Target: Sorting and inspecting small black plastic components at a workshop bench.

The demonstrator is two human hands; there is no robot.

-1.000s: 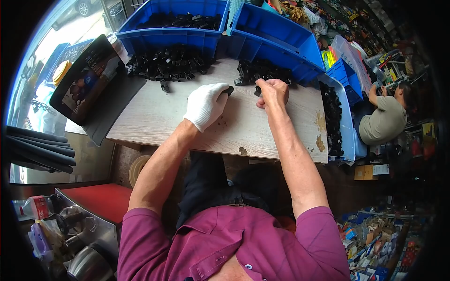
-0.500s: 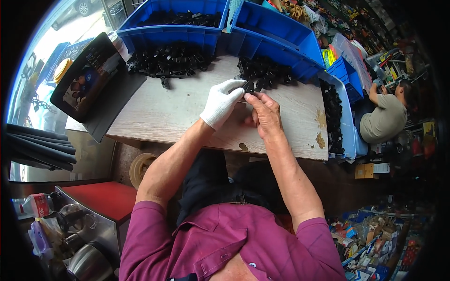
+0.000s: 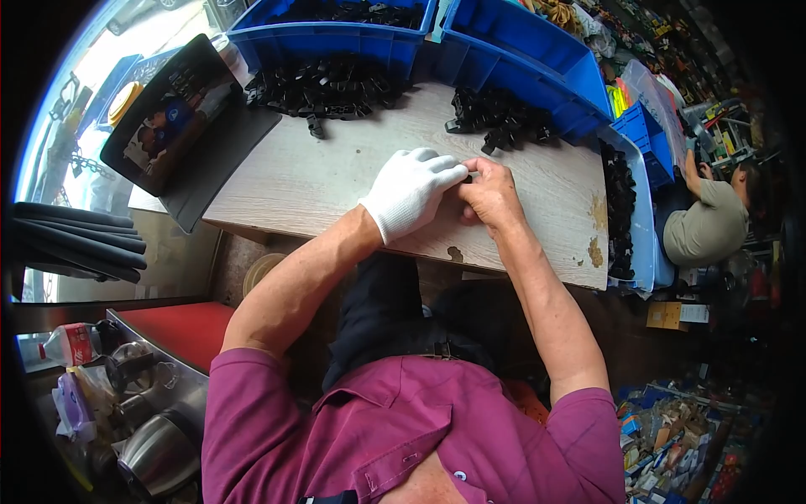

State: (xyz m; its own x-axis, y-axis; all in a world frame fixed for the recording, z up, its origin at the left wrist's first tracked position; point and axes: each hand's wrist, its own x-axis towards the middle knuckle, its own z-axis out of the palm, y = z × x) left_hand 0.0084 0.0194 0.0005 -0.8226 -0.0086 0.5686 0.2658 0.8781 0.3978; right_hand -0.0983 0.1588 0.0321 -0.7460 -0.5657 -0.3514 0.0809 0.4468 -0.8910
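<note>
My left hand (image 3: 413,195), in a white knitted glove, is closed with its fingers bent, above the near middle of the wooden table (image 3: 319,181). Its fingertips meet those of my bare right hand (image 3: 494,197), which is pinched shut. Between them a sliver of a small black part (image 3: 468,178) shows; the fingers hide most of it. Beyond my hands lie two piles of black plastic parts that look like clips, a left pile (image 3: 332,88) and a right pile (image 3: 497,120).
Blue bins (image 3: 336,40) line the table's far side, with another blue bin (image 3: 537,80) at right. A tablet (image 3: 172,122) stands at left. A light-blue tub (image 3: 642,210) of black parts adjoins the right edge. Another person (image 3: 709,223) sits beyond it.
Both hands have drawn slightly nearer to me and lower over the table. My left hand has turned so its back hides the black part. The whole view has shifted a little.
</note>
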